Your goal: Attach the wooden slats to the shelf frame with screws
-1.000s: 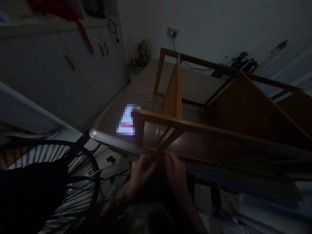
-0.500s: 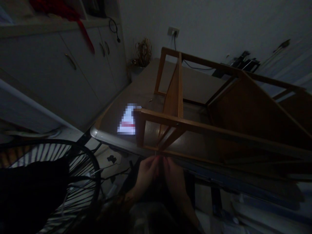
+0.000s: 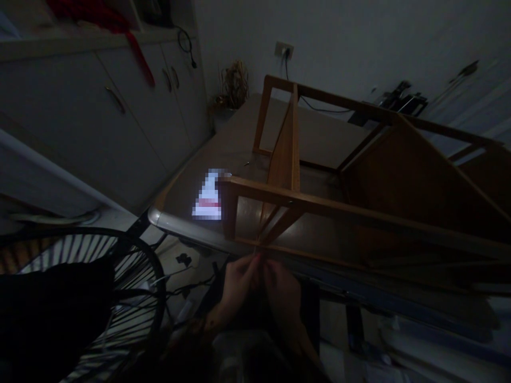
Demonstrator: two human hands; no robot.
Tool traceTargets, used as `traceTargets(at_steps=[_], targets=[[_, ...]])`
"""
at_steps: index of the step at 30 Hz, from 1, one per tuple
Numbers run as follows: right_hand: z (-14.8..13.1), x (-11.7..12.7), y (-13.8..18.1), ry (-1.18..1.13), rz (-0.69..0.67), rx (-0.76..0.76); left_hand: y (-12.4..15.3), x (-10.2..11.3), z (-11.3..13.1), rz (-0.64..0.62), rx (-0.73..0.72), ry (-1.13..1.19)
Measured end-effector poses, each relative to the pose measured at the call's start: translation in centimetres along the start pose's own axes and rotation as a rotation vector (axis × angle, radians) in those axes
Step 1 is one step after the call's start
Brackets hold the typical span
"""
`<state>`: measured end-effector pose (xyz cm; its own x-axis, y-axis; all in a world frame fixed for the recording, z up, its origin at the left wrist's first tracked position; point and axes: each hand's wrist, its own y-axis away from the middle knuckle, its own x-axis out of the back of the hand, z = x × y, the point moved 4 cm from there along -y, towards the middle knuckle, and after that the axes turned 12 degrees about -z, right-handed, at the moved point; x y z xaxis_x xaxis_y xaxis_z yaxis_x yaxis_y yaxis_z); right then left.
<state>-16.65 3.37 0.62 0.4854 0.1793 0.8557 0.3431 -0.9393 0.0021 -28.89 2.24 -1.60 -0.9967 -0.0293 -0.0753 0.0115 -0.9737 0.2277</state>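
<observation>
Wooden shelf frame [image 3: 293, 199] is lying on its side on the table [image 3: 195, 181], long axis running left to right and slanting a bit toward me at the right, one end pointing left. Left hand [image 3: 238, 282] is pinched nearly closed on a thin pale rod [image 3: 255, 249] at the near bottom rail; right hand [image 3: 283, 290] is curled beside it, can't tell if it's holding anything. Dim room, cabinets [image 3: 139, 122] left, pale wall [image 3: 339, 42] behind.

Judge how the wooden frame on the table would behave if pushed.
The wooden frame would probably stay stiff, given its joined rails and boards. It seems unlikely to roll, its long straight side lying along the table.
</observation>
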Motion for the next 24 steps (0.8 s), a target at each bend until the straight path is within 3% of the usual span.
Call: traceTargets(at_steps=[4, 11, 20, 24], targets=[[-0.4, -0.6, -0.1, 0.023, 0.007, 0.048, 0.0, 0.3, -0.3, 0.018, -0.028, -0.013], [-1.0, -1.3, -0.8, -0.042, -0.12, -0.056, 0.0, 1.4, -0.2, 0.042, -0.052, -0.208], [-1.8, -3.3, -1.5, -0.741, -0.159, -0.236, -0.6, 3.3, 0.9, -0.079, -0.069, -0.423], [-2.5, -3.5, -1.9, -0.872, -0.149, -0.243, -0.6, 3.9, 1.2, -0.082, -0.053, -0.492]])
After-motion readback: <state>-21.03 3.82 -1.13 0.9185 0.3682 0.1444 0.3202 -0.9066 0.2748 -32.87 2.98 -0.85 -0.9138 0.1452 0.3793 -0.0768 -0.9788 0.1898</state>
